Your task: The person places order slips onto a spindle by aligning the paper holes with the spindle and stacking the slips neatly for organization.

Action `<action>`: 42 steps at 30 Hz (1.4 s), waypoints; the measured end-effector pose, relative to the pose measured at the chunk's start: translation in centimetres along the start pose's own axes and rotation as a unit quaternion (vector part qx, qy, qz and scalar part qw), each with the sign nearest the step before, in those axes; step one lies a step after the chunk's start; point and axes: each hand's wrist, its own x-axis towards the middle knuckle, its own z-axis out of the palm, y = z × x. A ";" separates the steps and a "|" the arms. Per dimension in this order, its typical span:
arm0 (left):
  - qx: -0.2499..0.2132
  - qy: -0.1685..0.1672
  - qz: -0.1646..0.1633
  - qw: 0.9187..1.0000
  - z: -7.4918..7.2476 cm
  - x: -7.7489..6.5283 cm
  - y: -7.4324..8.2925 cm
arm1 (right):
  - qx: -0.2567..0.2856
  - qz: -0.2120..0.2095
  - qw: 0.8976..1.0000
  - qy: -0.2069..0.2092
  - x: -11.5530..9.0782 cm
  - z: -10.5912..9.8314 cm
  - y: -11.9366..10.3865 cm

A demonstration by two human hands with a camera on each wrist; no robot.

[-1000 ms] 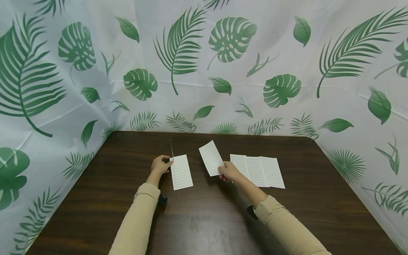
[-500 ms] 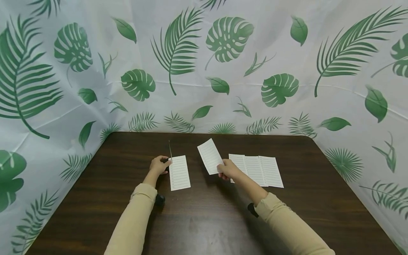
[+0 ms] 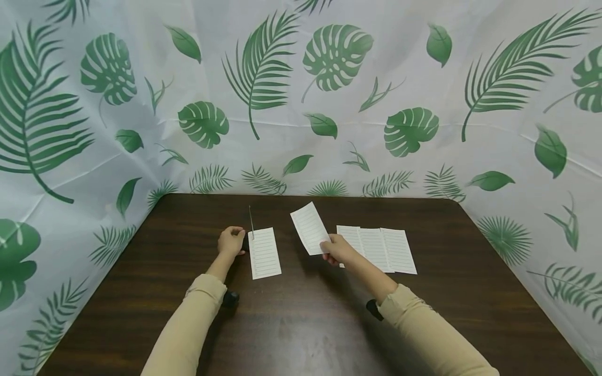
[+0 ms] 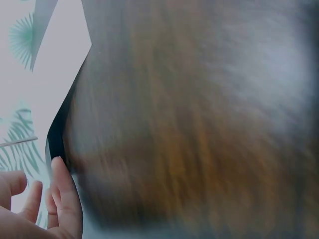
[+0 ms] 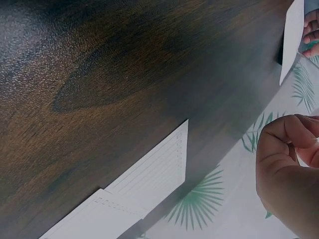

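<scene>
A white lined card (image 3: 265,256) lies over a dark base (image 4: 59,137), its top left corner beside a thin upright metal spike (image 3: 251,216). My left hand (image 3: 230,242) is just left of that card, off its corner. Its loosely bent fingers (image 4: 65,194) appear in the left wrist view, one fingertip at the dark base's edge. My right hand (image 3: 339,251) pinches a second lined card (image 3: 309,228) by its lower right corner, tilted above the table. In the right wrist view the right hand (image 5: 286,159) shows curled fingers, the card hardly visible there.
Three more lined cards (image 3: 400,253) overlap in a row, right of the right hand and partly behind its wrist. The dark wooden table (image 3: 301,324) meets a white leaf-print curtain (image 3: 282,156) at its back edge. Small black devices (image 3: 374,310) sit at the wrists.
The left hand has let go of the card's corner and drawn slightly left, leaving the spike and corner uncovered. The right hand keeps its card in nearly the same place.
</scene>
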 end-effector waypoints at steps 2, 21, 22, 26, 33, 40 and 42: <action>0.018 0.010 0.016 1.000 -0.2 -0.2 -0.1 | 0.004 0.000 1.000 -0.002 0.0 0.0 0.0; -0.019 -0.078 0.087 0.993 1.4 -4.0 1.7 | 0.018 -0.014 0.999 -0.044 -1.4 1.0 0.0; -0.033 -0.094 0.083 0.992 1.7 -4.2 2.0 | 0.021 -0.012 0.999 -0.044 -1.4 1.1 0.0; -0.071 -0.154 0.068 0.983 2.2 -4.7 3.2 | 0.028 -0.014 0.998 -0.054 -1.5 1.3 -0.3; -0.083 -0.171 0.055 0.980 2.5 -5.1 5.0 | 0.029 -0.020 0.997 -0.072 -1.6 1.9 -0.8; -0.095 -0.151 0.015 0.984 3.2 -5.4 5.9 | 0.036 -0.022 0.996 -0.084 -1.7 2.8 -0.5; -0.104 -0.147 0.005 0.984 3.4 -5.5 6.0 | 0.037 -0.025 0.995 -0.092 -1.8 2.9 -0.4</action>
